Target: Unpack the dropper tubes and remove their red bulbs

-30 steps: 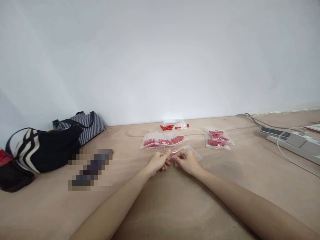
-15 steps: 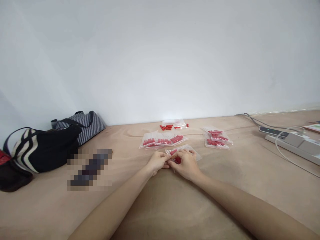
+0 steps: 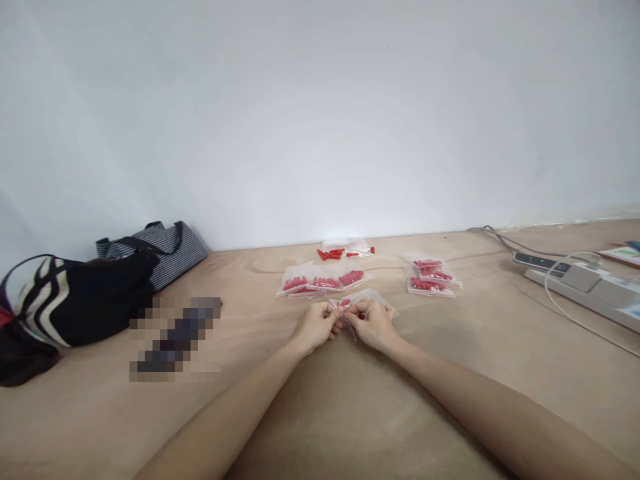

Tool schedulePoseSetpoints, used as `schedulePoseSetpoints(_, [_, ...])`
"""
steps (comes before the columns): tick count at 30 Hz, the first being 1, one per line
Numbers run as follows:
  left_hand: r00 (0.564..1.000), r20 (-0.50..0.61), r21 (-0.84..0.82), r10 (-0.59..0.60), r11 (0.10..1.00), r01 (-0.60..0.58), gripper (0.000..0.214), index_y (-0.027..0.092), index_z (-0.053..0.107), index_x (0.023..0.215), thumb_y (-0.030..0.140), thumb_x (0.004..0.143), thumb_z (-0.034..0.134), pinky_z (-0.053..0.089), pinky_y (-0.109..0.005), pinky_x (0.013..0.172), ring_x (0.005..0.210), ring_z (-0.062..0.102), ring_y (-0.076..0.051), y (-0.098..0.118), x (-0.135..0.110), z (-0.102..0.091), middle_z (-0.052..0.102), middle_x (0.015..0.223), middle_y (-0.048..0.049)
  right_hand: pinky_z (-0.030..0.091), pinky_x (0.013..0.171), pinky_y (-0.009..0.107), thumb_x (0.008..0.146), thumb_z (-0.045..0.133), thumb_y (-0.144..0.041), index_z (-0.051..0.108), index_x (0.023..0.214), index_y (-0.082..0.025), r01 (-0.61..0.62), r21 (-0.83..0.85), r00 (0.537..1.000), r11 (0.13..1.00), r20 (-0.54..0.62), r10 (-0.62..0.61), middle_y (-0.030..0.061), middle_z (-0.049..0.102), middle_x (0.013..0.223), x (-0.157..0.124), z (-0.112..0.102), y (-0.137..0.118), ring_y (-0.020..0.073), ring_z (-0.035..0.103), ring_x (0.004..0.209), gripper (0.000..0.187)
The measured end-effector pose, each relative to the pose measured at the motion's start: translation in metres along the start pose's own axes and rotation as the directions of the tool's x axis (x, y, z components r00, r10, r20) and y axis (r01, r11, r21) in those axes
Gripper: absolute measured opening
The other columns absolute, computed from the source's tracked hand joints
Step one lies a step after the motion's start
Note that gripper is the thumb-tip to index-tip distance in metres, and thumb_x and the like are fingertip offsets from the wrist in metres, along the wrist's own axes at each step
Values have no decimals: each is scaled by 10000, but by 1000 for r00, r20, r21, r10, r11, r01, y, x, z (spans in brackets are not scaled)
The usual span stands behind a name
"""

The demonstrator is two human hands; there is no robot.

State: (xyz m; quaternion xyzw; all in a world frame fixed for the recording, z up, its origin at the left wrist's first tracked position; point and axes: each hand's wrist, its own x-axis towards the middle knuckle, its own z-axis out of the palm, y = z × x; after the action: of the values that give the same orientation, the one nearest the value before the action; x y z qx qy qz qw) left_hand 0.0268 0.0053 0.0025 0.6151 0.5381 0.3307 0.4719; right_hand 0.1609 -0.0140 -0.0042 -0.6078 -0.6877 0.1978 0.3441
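My left hand and my right hand meet on a wooden table, fingers pinched together on a small clear plastic bag holding red pieces. Just beyond them lies a row of filled clear bags with red pieces inside. A second stack of filled bags sits to the right. Loose red pieces lie near the wall beside more clear plastic.
Two bags rest at the left: a black and white one and a striped one. A blurred dark object lies in front of them. A white power strip with cables is at the right. A white wall backs the table.
Both hands stayed pinched on the small bag, with the fingers shifting slightly closer together. The view drifted a little to the right.
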Motion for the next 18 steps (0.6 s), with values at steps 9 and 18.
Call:
schedulePoseSetpoints(9, [994, 11, 78, 105, 991, -106, 271, 164, 476, 653, 421, 730, 510, 304, -168, 385, 453, 467, -83, -8, 8, -1, 516, 533, 37, 227, 779, 356, 765, 439, -220, 560, 625, -186, 65, -127, 984, 990, -159, -85, 17, 618, 718, -1, 8, -4, 171, 495, 796, 188])
schedulePoseSetpoints(18, [989, -5, 14, 148, 989, -148, 225, 172, 424, 616, 339, 740, 511, 360, -187, 413, 425, 432, -71, -4, 7, 5, 440, 507, 65, 231, 745, 364, 792, 403, -210, 532, 685, -175, -11, -198, 979, 980, -200, -29, 49, 618, 766, -7, 15, -13, 205, 506, 831, 171])
